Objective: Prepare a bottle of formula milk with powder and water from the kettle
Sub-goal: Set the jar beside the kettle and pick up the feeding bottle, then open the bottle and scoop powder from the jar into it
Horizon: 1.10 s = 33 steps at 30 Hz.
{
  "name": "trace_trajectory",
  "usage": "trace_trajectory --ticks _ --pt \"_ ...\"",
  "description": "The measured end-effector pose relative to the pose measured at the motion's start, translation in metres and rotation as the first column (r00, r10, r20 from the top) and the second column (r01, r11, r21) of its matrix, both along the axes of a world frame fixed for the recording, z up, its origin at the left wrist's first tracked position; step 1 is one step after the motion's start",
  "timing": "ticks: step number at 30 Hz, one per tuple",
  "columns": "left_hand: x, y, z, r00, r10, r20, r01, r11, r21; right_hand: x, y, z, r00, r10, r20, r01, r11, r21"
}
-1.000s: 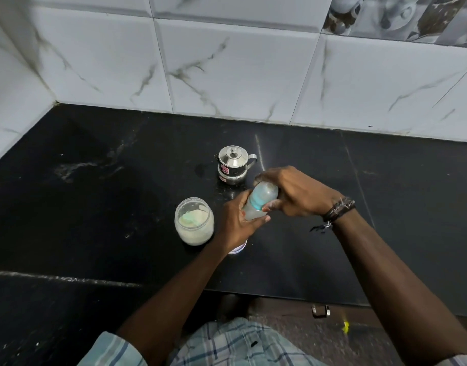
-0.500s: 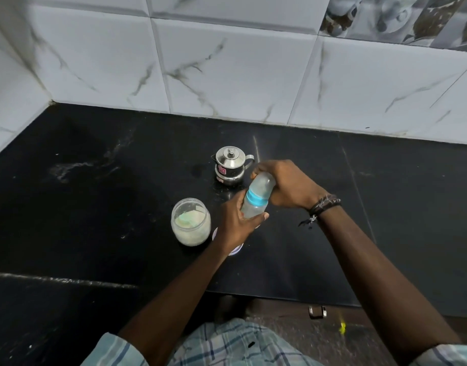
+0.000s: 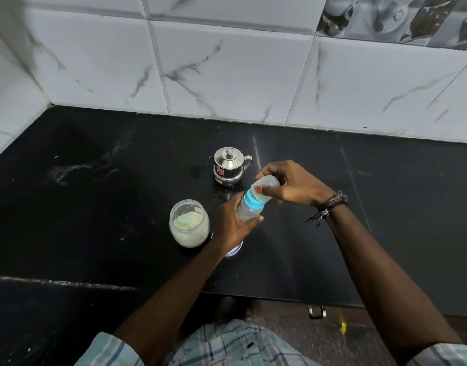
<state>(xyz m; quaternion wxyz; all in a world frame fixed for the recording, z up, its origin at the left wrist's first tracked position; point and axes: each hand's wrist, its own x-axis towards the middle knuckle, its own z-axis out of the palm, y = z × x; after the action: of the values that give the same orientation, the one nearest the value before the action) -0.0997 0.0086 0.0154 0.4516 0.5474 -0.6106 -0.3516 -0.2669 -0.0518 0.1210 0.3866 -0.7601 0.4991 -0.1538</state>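
Bottle mid-frame, tilted, left hand wrapped round body; right hand fingers clamped on clear cap – yank too hard and bottle could knock open powder jar; kettle just behind.

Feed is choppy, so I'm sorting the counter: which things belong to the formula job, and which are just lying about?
Job:
bottle, in left hand
cap, gripped by right hand
powder jar
kettle

Lying about:
white lid under the left hand
metal clip below the counter edge
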Motion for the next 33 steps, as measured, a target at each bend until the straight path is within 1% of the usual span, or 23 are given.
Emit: trace_trajectory --ticks 2,4,8,11,14,17,19,21,23,25,27,30,33 --pt "0.001 0.000 -0.001 1.000 0.003 0.007 -0.003 1.000 -0.007 0.000 0.000 0.000 1.000 -0.001 -0.025 0.001 1.000 -0.016" --pt "0.003 -0.001 -0.003 1.000 0.013 0.017 -0.013 1.000 -0.014 -0.003 -0.001 0.001 0.999 -0.033 0.013 0.033 0.999 0.004" --pt "0.006 -0.001 -0.006 0.998 0.064 -0.027 -0.064 0.998 0.011 -0.011 -0.002 0.001 0.961 -0.164 0.224 0.165 0.986 0.013" --pt "0.006 -0.001 -0.006 0.994 0.082 -0.069 -0.081 0.996 0.024 -0.018 -0.006 -0.012 0.905 -0.199 0.376 0.167 0.979 0.115" --pt "0.005 -0.003 -0.007 0.992 0.096 -0.088 -0.094 0.995 0.028 -0.021 -0.007 -0.030 0.855 -0.266 0.446 0.175 0.956 0.234" --pt "0.006 -0.004 -0.009 0.990 0.118 -0.079 -0.116 0.993 0.035 -0.020 -0.006 -0.048 0.849 -0.375 0.373 0.315 0.925 0.214" --pt "0.006 -0.004 -0.012 0.987 0.132 -0.096 -0.129 0.991 0.038 -0.020 -0.005 -0.065 0.835 -0.467 0.290 0.448 0.884 0.134" --pt "0.005 -0.005 -0.013 0.984 0.140 -0.111 -0.136 0.990 0.038 -0.017 -0.002 -0.080 0.839 -0.509 0.192 0.513 0.858 0.032" --pt "0.005 -0.005 -0.014 0.981 0.148 -0.126 -0.144 0.989 0.038 -0.015 0.002 -0.091 0.861 -0.495 0.120 0.501 0.865 -0.031" --pt "0.005 -0.005 -0.015 0.979 0.152 -0.134 -0.147 0.988 0.042 -0.014 0.005 -0.098 0.883 -0.468 0.042 0.469 0.882 -0.035" --pt "0.005 -0.005 -0.016 0.979 0.151 -0.137 -0.146 0.988 0.045 -0.016 0.005 -0.105 0.894 -0.441 -0.076 0.438 0.898 -0.052" --pt "0.005 -0.007 -0.017 0.978 0.157 -0.139 -0.152 0.987 0.047 -0.015 0.003 -0.106 0.882 -0.406 -0.239 0.394 0.914 -0.100" --pt "0.004 -0.008 -0.018 0.977 0.157 -0.146 -0.150 0.987 0.053 -0.013 0.000 -0.102 0.871 -0.384 -0.308 0.363 0.924 -0.123"
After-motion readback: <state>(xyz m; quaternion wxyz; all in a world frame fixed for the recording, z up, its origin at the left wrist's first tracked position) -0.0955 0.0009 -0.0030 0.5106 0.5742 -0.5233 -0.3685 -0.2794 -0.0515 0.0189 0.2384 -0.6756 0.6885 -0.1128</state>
